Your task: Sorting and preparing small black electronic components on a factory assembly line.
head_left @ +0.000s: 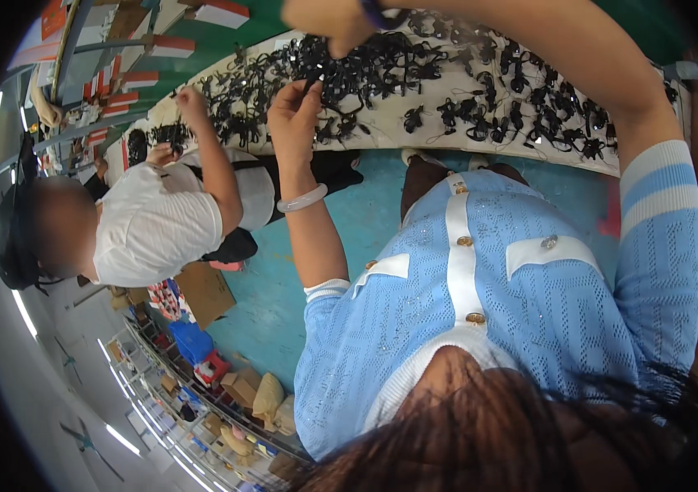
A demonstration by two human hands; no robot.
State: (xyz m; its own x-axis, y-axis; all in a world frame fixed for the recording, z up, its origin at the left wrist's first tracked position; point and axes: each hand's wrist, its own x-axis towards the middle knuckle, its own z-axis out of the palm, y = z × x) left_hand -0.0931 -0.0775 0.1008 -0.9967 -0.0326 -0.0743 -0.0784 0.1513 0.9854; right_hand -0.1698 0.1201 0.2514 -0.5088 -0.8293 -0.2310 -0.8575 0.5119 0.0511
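The desk [414,135], under a pale sheet, carries a long heap of black parts [447,82]. The left hand [295,115] pinches one black piece [313,82] at the heap's near edge. The right hand [328,23], just above it, closes its fingers on the same piece's upper end, long axis running hand to hand. A co-worker's hand [190,102] picks at the desk's left end.

Bench crowded, with bare strips at its near edge

The bench [381,135] is covered almost throughout by the pile of black parts [414,74]; bare cloth is seen only along its near edge below the pile. To the pile's left, passage is blocked by a co-worker's arm [216,156].
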